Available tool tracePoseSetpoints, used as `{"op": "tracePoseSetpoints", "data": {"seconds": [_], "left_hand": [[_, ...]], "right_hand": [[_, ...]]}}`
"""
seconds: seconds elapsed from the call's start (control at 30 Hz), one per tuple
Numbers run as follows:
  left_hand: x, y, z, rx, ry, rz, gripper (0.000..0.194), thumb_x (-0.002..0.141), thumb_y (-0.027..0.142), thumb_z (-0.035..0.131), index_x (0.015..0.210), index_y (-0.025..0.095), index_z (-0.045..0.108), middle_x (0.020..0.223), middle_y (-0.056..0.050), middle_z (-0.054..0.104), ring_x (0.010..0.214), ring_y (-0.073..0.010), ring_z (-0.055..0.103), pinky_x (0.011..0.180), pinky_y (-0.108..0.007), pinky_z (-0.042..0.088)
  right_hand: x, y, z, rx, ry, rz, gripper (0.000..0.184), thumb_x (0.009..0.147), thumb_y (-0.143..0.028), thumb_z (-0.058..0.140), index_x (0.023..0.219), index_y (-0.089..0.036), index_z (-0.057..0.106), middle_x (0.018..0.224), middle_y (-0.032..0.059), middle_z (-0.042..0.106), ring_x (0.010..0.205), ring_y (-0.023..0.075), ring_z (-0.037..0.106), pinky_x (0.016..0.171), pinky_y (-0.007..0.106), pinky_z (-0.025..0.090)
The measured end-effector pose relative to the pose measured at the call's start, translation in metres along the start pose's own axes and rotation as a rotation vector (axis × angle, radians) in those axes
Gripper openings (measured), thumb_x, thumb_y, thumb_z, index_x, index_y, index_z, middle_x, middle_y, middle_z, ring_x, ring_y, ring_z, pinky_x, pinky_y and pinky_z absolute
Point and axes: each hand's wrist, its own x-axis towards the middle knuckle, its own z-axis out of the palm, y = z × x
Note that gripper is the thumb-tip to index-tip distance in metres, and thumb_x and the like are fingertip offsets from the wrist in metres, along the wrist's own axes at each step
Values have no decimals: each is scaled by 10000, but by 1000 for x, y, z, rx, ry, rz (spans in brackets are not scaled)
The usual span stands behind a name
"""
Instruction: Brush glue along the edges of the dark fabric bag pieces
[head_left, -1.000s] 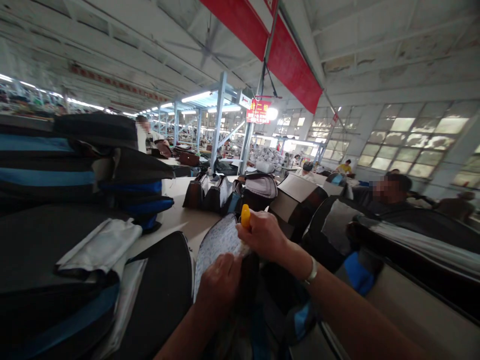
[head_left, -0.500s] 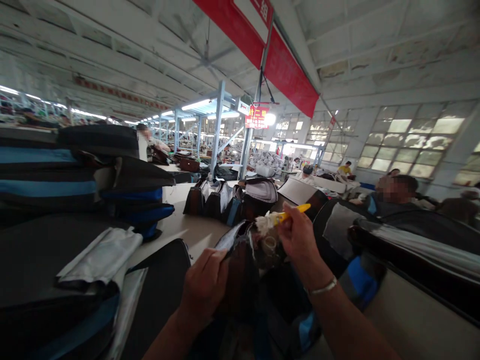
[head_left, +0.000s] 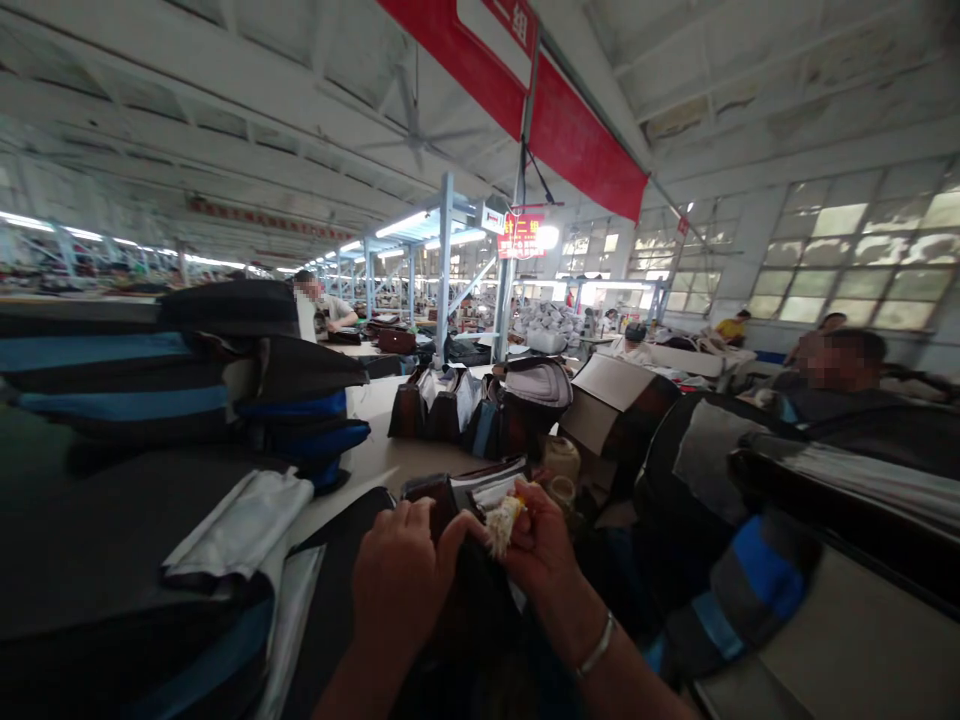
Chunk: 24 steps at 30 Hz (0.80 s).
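My right hand (head_left: 544,550) is closed round a brush (head_left: 501,522) with pale, ragged bristles. Its yellow handle is mostly covered by the fingers. The bristles point down and left, close to my left thumb, over a dark, unfinished bag (head_left: 480,580) with a whitish lining. My left hand (head_left: 409,575) grips the left side of this bag, fingers curled over its edge and thumb stretched towards the bristles. The lower part of the bag is lost in shadow. Just beyond my right hand stand tan cups or spools (head_left: 561,460), of which I cannot tell the kind.
Black and blue bag pieces (head_left: 112,375) are stacked at the left. More half-made bags (head_left: 450,405) stand across the pale table (head_left: 375,455). At the right lies a large black piece with beige board (head_left: 855,620). A co-worker (head_left: 832,375) sits beyond it.
The brush first dipped at the bag, then lifted to the right with its yellow handle showing, and now is back down left over the bag. My left hand shifted slightly; the view turned left.
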Motion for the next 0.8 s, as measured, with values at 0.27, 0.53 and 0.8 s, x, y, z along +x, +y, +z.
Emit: {"op": "tracePoseSetpoints", "data": {"seconds": [0.27, 0.53, 0.8], "left_hand": [[14, 8, 7, -262, -278, -335, 336, 881, 501, 489, 843, 208, 649, 774, -124, 719, 783, -323, 687, 618, -328, 367], [0, 7, 11, -697, -272, -203, 315, 900, 455, 486, 887, 225, 700, 854, -10, 746, 800, -195, 678, 711, -257, 452], [-3, 7, 10, -857, -265, -228, 285, 859, 439, 551, 841, 197, 699, 810, -3, 738, 784, -209, 673, 690, -262, 463]], "right_hand": [[-18, 32, -13, 250, 92, 173, 342, 690, -261, 667, 520, -202, 376, 372, -106, 321, 320, 46, 219, 522, 266, 497], [-3, -22, 7, -117, 180, -321, 423, 665, -323, 772, 619, -205, 369, 428, -119, 317, 362, 36, 175, 359, 169, 202], [36, -21, 19, -912, 102, -757, 299, 753, -416, 739, 690, -164, 590, 599, -32, 541, 554, 100, 470, 531, 227, 382]]}}
